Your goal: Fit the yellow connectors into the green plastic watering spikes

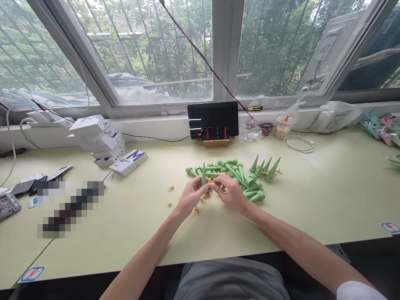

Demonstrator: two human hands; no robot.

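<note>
My left hand point(190, 195) is closed around a green plastic watering spike point(203, 175), tip pointing up. Against the lower part of this spike, my right hand point(231, 193) pinches a small yellow valve point(213, 183); whether the two are joined cannot be seen behind the fingers. Just beyond and to the right of my hands lies a heap of green spikes point(233, 168). Several upright spikes point(272, 171) with yellow pieces at their sides stand to the right of the heap. Loose yellow valves point(170, 188) lie on the table around my left hand, some partly hidden by it.
A black screen point(213, 116) with a phone point(215, 133) before it stands at the windowsill. White boxes point(100, 139) are stacked at the left, near dark flat items point(39, 184). A plastic-bagged cup point(284, 124) and a coiled white cable point(298, 143) sit back right.
</note>
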